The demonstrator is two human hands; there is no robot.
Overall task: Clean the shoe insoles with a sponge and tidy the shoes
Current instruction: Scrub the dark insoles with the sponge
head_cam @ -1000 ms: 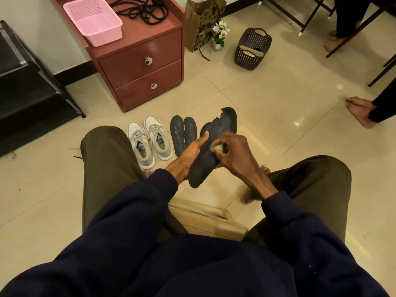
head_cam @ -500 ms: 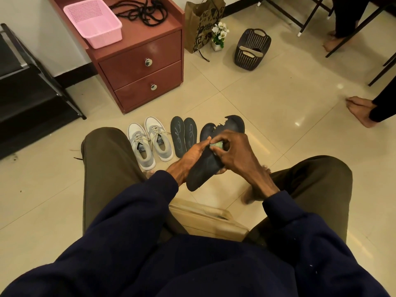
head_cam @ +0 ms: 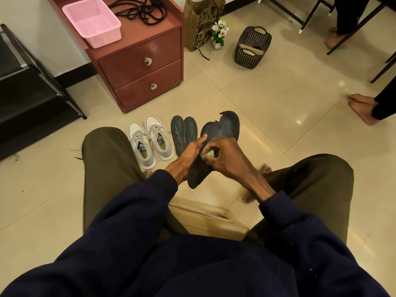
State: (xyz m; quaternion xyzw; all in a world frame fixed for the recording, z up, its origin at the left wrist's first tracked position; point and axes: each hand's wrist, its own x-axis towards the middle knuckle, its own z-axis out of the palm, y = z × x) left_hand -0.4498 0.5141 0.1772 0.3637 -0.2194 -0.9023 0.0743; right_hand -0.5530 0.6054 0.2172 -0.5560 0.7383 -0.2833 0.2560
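Note:
A worn dark insole point(head_cam: 222, 129) with a torn toe edge is held up between my knees. My left hand point(head_cam: 189, 152) supports it from the left side, thumb along its edge. My right hand point(head_cam: 222, 155) pinches a small green sponge point(head_cam: 209, 154) against the insole's middle. On the floor beyond lie two more dark insoles point(head_cam: 184, 133) side by side, and left of them a pair of grey-and-white sneakers point(head_cam: 150, 142). Another dark insole tip point(head_cam: 206, 128) shows behind the held one.
A red two-drawer cabinet point(head_cam: 141, 67) with a pink basket point(head_cam: 92, 22) and black cords stands ahead. A dark plastic basket point(head_cam: 251, 48), paper bag and small flower pot sit on the floor further back. Other people's bare feet point(head_cam: 362, 108) are at right. A wooden stool point(head_cam: 210, 219) is under me.
My right hand has rubbed the sponge a little way down the insole toward me, and the insole has shifted slightly in my left hand.

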